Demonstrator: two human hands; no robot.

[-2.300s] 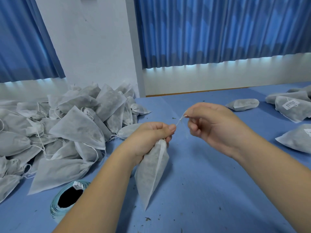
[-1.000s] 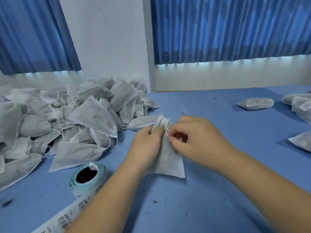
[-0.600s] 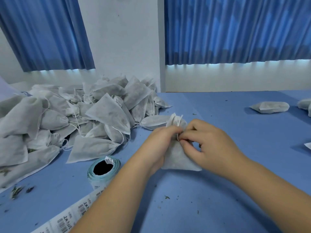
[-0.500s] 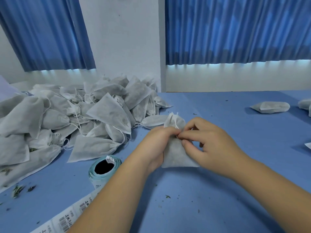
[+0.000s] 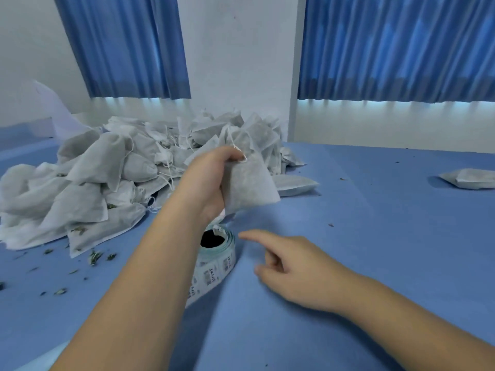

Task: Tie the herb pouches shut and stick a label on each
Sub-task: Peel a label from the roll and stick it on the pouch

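My left hand (image 5: 211, 180) pinches the herb pouch (image 5: 249, 186) at its tied neck; its long axis slants down-right below this grip, over the label roll (image 5: 218, 247). My right hand (image 5: 297, 271) is empty, forefinger straight.

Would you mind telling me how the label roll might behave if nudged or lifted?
The label roll lies flat, core hole up, so it probably slides rather than rolls. Lifted, its loose strip would likely dangle and unwind.

A blue surface (image 5: 375, 263) fills the foreground, with dried leaf bits (image 5: 95, 257) scattered over its left part. Behind it stands a white wall (image 5: 241, 62), hung with a left curtain (image 5: 126, 44) and a right curtain (image 5: 396, 46), both blue.
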